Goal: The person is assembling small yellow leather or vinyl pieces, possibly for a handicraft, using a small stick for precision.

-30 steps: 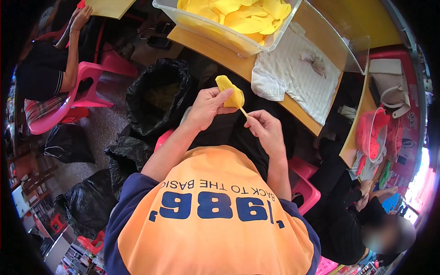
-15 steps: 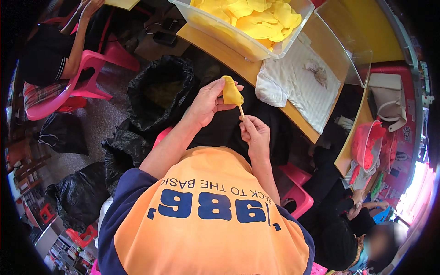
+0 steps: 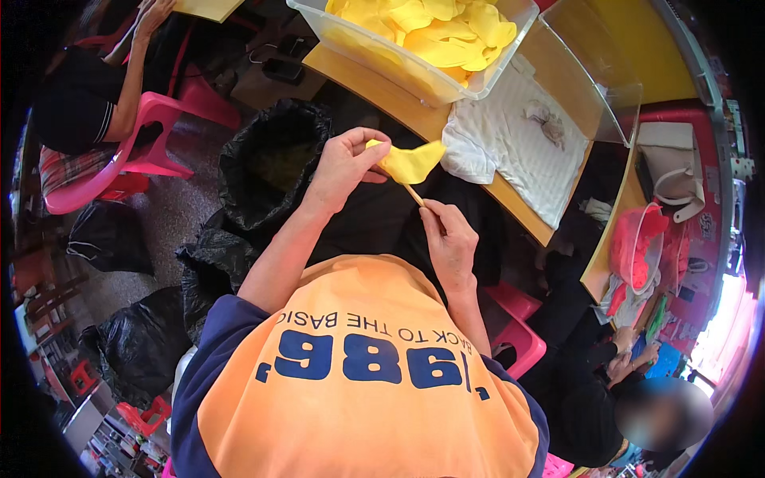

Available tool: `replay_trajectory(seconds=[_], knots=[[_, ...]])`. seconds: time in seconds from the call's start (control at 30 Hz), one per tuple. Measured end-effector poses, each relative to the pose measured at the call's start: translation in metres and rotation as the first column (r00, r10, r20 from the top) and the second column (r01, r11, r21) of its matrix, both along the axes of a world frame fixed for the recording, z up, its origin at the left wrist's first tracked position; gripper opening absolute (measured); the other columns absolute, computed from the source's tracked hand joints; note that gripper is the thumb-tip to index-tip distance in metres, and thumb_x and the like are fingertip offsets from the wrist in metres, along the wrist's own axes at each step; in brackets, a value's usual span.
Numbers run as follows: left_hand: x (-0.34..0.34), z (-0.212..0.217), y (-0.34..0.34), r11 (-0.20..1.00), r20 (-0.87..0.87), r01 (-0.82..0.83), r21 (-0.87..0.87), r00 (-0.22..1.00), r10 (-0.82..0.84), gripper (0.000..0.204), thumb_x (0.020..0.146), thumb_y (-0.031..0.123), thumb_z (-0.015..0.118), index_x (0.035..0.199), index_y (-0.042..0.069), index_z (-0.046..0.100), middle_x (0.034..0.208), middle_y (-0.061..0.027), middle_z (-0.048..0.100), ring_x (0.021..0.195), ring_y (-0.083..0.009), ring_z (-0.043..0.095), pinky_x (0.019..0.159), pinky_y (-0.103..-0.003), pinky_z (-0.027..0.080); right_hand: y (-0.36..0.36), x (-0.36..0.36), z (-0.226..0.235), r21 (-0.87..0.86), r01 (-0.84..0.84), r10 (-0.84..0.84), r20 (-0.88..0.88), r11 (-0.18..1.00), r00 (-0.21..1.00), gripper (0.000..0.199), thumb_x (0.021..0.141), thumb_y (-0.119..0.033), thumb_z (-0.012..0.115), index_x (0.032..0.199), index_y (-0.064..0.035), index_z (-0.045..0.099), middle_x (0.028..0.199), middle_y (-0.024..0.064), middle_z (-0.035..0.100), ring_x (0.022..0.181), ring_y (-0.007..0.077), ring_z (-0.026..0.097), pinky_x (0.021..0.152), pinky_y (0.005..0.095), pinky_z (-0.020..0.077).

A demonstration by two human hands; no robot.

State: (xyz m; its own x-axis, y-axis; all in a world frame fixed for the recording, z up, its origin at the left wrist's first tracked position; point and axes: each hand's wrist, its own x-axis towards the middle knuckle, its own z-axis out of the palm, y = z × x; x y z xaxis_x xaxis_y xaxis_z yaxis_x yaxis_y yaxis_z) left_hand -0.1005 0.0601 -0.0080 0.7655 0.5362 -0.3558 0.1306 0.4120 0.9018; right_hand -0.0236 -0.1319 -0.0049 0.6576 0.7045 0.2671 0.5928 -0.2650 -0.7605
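Observation:
Between my hands is a floppy yellow piece (image 3: 413, 166), cloth or thin sheet by its look, spread out sideways. My left hand (image 3: 344, 169) pinches its left end between thumb and fingers. My right hand (image 3: 452, 245) is closed around a thin, light-coloured stick (image 3: 413, 194), whose upper end meets the underside of the yellow piece. Whether the stick goes inside it or only touches it, I cannot tell. Beyond my hands, a clear plastic bin (image 3: 382, 57) holds several more yellow pieces (image 3: 446, 36).
The bin stands on a wooden table (image 3: 410, 106), beside a white striped cloth (image 3: 518, 163). An open black plastic bag (image 3: 239, 195) sits left of my hands. A clear bowl of red pieces (image 3: 637, 248) is at right. Two other people work nearby; pink chairs (image 3: 151, 119) stand around.
The yellow piece has gone from upright and folded to stretched out sideways. My left hand has moved left and now pinches its left end; my right hand still grips the stick.

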Motion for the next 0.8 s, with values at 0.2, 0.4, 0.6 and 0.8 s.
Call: replay_trajectory(seconds=[0.2, 0.4, 0.6, 0.8], knots=[[-0.001, -0.010, -0.006, 0.996, 0.080, -0.064, -0.067, 0.994, 0.070, 0.022, 0.088, 0.009, 0.061, 0.106, -0.002, 0.060, 0.092, -0.0087, 0.067, 0.082, -0.0134, 0.066, 0.071, -0.025, 0.056, -0.014, 0.002, -0.016, -0.049, 0.144, -0.151, -0.447, 0.988, 0.882, 0.011, 0.087, -0.005, 0.061, 0.094, 0.0022, 0.064, 0.071, 0.0053, 0.062, 0.064, 0.0106, 0.060, 0.059, 0.0230, 0.0471], [0.000, -0.006, -0.007, 0.999, 0.041, 0.001, -0.044, 0.999, 0.001, 0.024, 0.086, 0.007, 0.064, 0.107, -0.002, 0.061, 0.094, -0.0093, 0.068, 0.080, -0.0128, 0.067, 0.068, -0.023, 0.055, -0.008, -0.001, -0.028, 0.040, 0.157, -0.052, -0.838, 0.987, 0.544, 0.015, 0.092, -0.009, 0.057, 0.100, 0.0015, 0.064, 0.071, 0.0006, 0.058, 0.052, 0.0010, 0.041, 0.046, 0.0155, 0.0294], [-0.010, -0.011, -0.009, 0.987, -0.025, 0.159, 0.020, 0.987, -0.158, 0.023, 0.082, 0.007, 0.068, 0.103, 0.001, 0.062, 0.090, -0.0070, 0.069, 0.076, -0.0109, 0.067, 0.058, -0.020, 0.047, 0.017, 0.007, -0.040, 0.174, 0.185, 0.100, -0.931, 0.967, 0.352, 0.016, 0.092, -0.012, 0.058, 0.099, 0.0018, 0.064, 0.071, 0.0012, 0.058, 0.052, 0.0023, 0.041, 0.045, 0.0168, 0.0286], [-0.022, -0.004, 0.008, 0.942, -0.207, 0.316, 0.112, 0.935, -0.289, 0.026, 0.083, 0.011, 0.067, 0.107, 0.002, 0.063, 0.089, -0.0025, 0.069, 0.076, -0.0050, 0.062, 0.054, -0.018, 0.041, 0.017, 0.010, -0.042, 0.275, 0.203, 0.206, -0.930, 0.940, 0.305, 0.017, 0.091, -0.012, 0.058, 0.099, 0.0021, 0.064, 0.071, 0.0022, 0.058, 0.051, 0.0034, 0.040, 0.046, 0.0173, 0.0280]])
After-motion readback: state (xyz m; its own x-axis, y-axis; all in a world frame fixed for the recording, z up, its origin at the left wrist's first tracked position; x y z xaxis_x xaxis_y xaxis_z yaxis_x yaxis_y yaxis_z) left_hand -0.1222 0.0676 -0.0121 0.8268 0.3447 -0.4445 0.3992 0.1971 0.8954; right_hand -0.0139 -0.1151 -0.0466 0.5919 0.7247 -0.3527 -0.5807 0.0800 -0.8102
